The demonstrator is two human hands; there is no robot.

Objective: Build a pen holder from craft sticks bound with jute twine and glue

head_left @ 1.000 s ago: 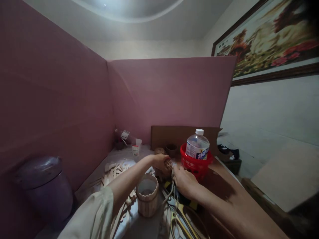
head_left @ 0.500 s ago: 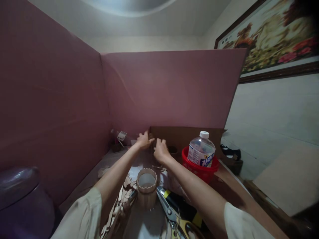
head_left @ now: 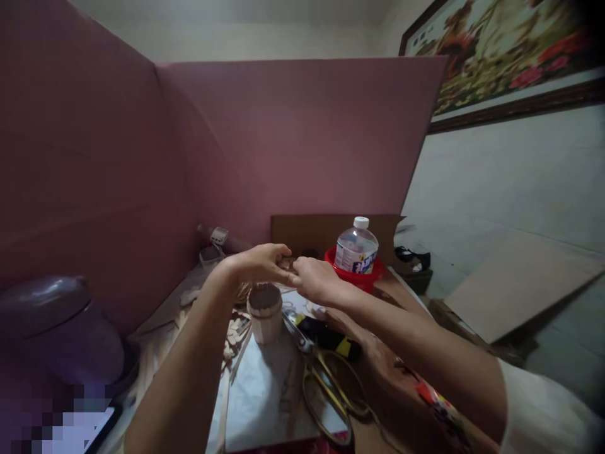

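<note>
Above the far part of the table, my left hand (head_left: 265, 263) has its thumb and fingers apart. My right hand (head_left: 317, 277) is beside it, touching or almost touching the left thumb, its fingers bent together; whatever they hold is hidden. A cup clad in pale wooden strips (head_left: 265, 321) stands upright just below the hands. Scissors with gold-coloured handles (head_left: 326, 384) lie to its right, partly opened. Next to them is a black and yellow tool (head_left: 326, 334). Pale wooden pieces (head_left: 234, 337) are scattered left of the cup.
A clear bottle with a white cap (head_left: 359, 249) stands in a red basket (head_left: 373, 276) at the back right. Cardboard (head_left: 302, 227) stands behind my hands. A rounded purple container (head_left: 57, 334) and a lit phone (head_left: 80, 432) are at left. White sheeting (head_left: 258, 403) covers the near table.
Both hands have come back from the cardboard towards me and closer together, above the cup. The view has tilted down, showing the whole scissors. The left thumb is spread from its fingers.
</note>
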